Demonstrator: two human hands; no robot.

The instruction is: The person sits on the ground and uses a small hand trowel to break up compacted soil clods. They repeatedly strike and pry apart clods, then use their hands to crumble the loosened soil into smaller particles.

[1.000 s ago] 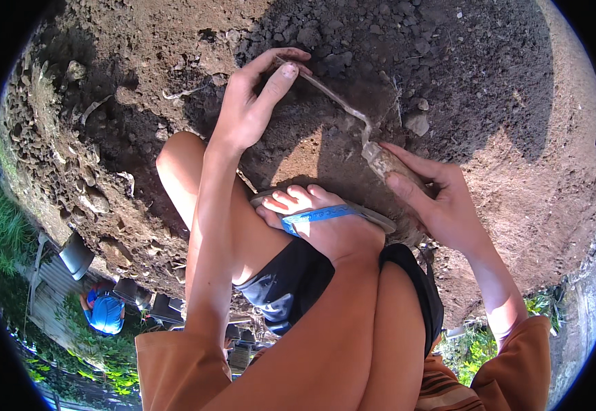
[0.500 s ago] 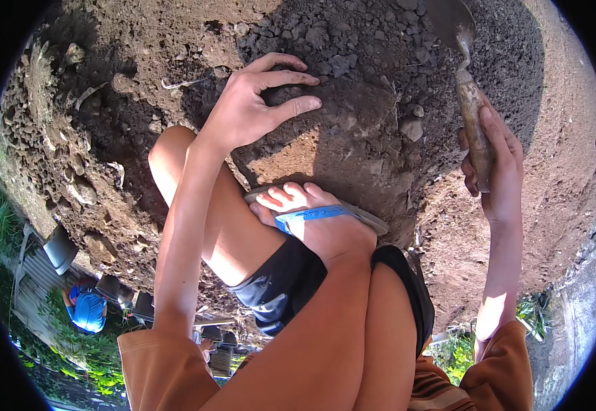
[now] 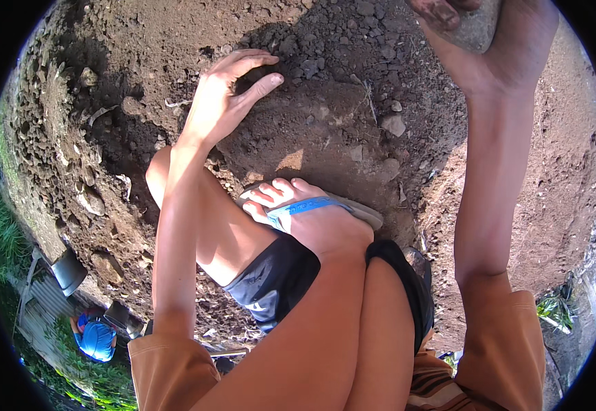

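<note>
Left hand: your left hand (image 3: 226,96) lies on the dark brown loose soil mound (image 3: 325,130), fingers spread and slightly curled, fingertips (image 3: 270,79) pressing into the crumbly earth. It grips nothing.
Right hand: your right hand (image 3: 490,41) is raised at the upper right edge of the view, fingers wrapped tightly around a grey-brown, dirt-caked rounded handle (image 3: 473,24). The rest of the tool lies beyond the frame, so you cannot tell its kind.
Soil: the mound sits directly ahead of your foot, between both arms, strewn with small clods and a pale grey stone (image 3: 394,125) just right of its centre.
Foot: your bare foot in a grey sandal with a blue strap (image 3: 312,205) rests on the earth just below the mound, toes pointing left.
Posture: knees bent high, black shorts (image 3: 277,277) and orange sleeves (image 3: 171,370) visible.
Surroundings: green grass (image 3: 0,233) along the left rim; a person in a blue cap (image 3: 97,339) at lower left, well apart from you.
</note>
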